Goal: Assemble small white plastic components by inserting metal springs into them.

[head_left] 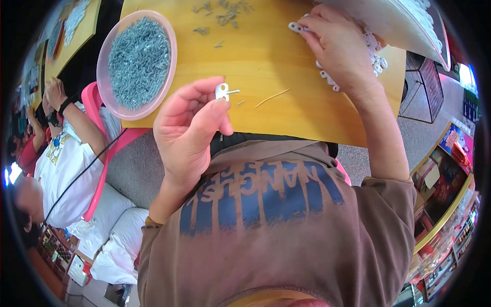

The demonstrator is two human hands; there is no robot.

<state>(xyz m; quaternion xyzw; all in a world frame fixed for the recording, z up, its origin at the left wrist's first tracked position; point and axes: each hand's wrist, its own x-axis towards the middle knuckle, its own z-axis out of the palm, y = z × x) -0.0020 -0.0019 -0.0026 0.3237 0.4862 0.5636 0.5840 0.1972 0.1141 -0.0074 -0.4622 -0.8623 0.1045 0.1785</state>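
My left hand (192, 125) is raised over the table's near edge, thumb and fingers pinching a small white plastic piece (221, 92). A metal screw (233, 91) sticks out of that piece toward the right. At the far right, my right hand (340, 46) closes its fingertips on another white plastic piece (295, 27) with holes in it. Several more white plastic pieces (379, 64) lie around and beneath that hand, partly hidden by it. A pink oval bowl (173, 48) full of small screws (138, 64) stands to the left of my left hand.
Loose screws (227, 15) are scattered at the table's far side. A thin stick (272, 97) lies on the wooden table (245, 61). A large container (409, 25) of white pieces leans in at the far right. Another person (76, 133) sits at the left by a pink chair (94, 174).
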